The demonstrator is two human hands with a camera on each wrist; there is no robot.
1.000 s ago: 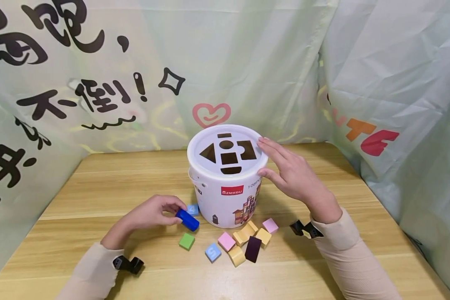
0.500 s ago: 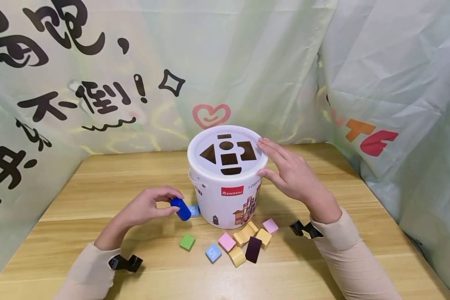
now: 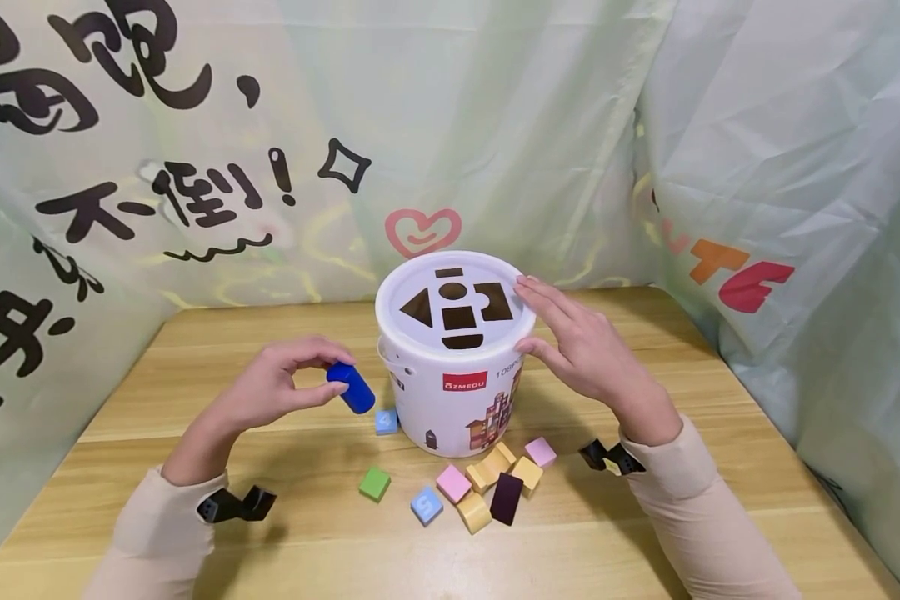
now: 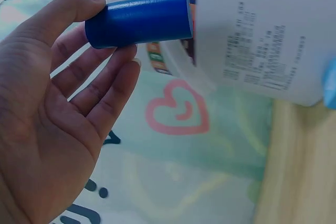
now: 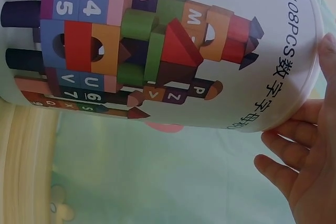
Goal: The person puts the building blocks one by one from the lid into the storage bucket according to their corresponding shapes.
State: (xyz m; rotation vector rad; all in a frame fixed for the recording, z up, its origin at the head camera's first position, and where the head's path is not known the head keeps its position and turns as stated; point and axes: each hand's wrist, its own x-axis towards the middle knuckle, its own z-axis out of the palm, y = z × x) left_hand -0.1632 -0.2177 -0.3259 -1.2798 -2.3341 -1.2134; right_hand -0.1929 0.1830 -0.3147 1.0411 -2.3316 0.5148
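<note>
**Watch that end grip on the blue cylinder**

So your left hand [image 3: 266, 387] had the blue cylinder [image 3: 352, 388] up off the bench [image 3: 330, 550], out to the left of the bucket [image 3: 438, 408] and apart from it as far as the head view showed. Your thumb [image 4: 73, 9] and fingers [image 4: 119, 90] were pinching it by one end only, and the rest stuck out at a tilt. That was my main worry: one knock on the free end and it could've twisted or popped out, since you had so little of its length, and it looked kinda shiny.

Likeliest thing to hit? Probably the rim of the lid [image 3: 420, 337], or the handle [image 4: 184, 69] on that side. If you'd brought it to the round hole [image 3: 453, 291] at that slant, I reckon the leading edge would've caught and jammed.

Your right hand [image 3: 588, 346] held nothing; its fingers lay fairly straight against the lid's right edge, thumb spread away. Decent steadying spot, but a hard shove from there might've skated the bucket left. And a drop would probably have sent the cylinder rolling, maybe into the light-blue "4" block [image 3: 386, 422] just beside the bucket's base or the green block [image 3: 374, 483] closer to you.
</note>
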